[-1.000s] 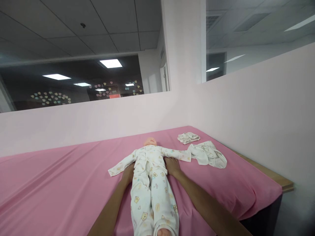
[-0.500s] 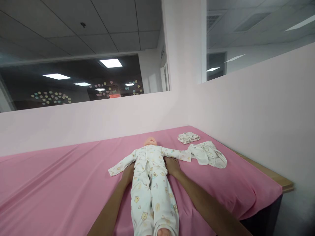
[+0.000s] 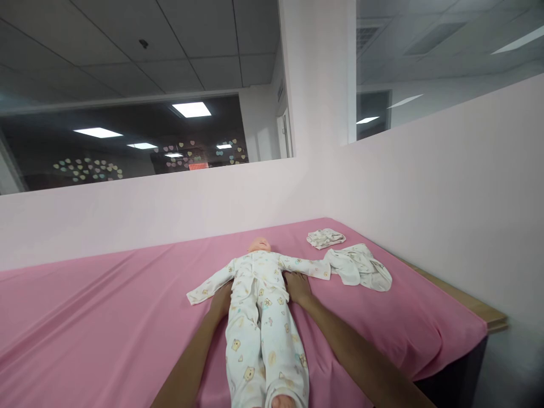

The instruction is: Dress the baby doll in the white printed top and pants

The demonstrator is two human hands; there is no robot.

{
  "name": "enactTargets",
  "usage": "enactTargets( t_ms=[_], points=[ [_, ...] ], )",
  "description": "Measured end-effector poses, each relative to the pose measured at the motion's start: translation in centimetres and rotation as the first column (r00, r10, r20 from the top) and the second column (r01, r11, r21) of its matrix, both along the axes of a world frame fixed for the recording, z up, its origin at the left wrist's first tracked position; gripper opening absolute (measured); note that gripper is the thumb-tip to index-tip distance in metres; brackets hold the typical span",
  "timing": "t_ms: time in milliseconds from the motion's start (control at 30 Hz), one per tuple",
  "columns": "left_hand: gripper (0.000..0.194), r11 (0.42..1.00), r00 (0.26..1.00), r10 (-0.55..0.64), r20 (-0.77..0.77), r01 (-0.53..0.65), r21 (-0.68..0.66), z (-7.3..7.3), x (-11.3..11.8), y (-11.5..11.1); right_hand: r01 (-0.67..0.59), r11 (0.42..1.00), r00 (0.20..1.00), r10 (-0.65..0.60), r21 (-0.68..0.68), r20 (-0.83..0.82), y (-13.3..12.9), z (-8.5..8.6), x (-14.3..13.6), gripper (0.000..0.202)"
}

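A baby doll (image 3: 260, 245) lies on its back on the pink sheet, head at the far end and feet toward me. It wears a white long-sleeved top (image 3: 266, 263) and matching trousers (image 3: 242, 334), both printed with small bears. Its sleeves are spread out to either side. My left hand (image 3: 221, 299) rests against the doll's left-of-view side at the waist, its fingers mostly hidden by the clothing. On the other side, below the sleeve, my right hand (image 3: 298, 286) touches the waist with its visible fingers laid out on the sheet. One bare foot (image 3: 283, 401) shows at a trouser cuff.
A crumpled white printed cloth (image 3: 361, 267) lies beside the right sleeve end, with a folded printed cloth (image 3: 326, 238) behind it. The pink sheet (image 3: 106, 317) covers the table. A wooden edge (image 3: 463, 300) shows along the right wall. Pale walls with windows (image 3: 140, 113) stand behind.
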State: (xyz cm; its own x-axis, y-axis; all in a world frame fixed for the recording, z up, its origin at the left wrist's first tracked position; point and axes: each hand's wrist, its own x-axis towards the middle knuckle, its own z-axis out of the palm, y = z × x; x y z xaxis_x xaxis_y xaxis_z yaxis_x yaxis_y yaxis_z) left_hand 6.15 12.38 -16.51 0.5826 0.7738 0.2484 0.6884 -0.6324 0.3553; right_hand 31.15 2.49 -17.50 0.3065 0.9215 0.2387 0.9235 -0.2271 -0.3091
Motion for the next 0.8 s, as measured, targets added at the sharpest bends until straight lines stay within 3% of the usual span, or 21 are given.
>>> enactTargets(
  t_ms=[800],
  points=[
    [0.039, 0.999, 1.0, 0.022, -0.014, -0.022, -0.024, 0.24, 0.02, -0.17, 0.007, 1.0, 1.0, -0.007, -0.001, -0.004, -0.11, 0.09, -0.08, 0.028]
  ],
)
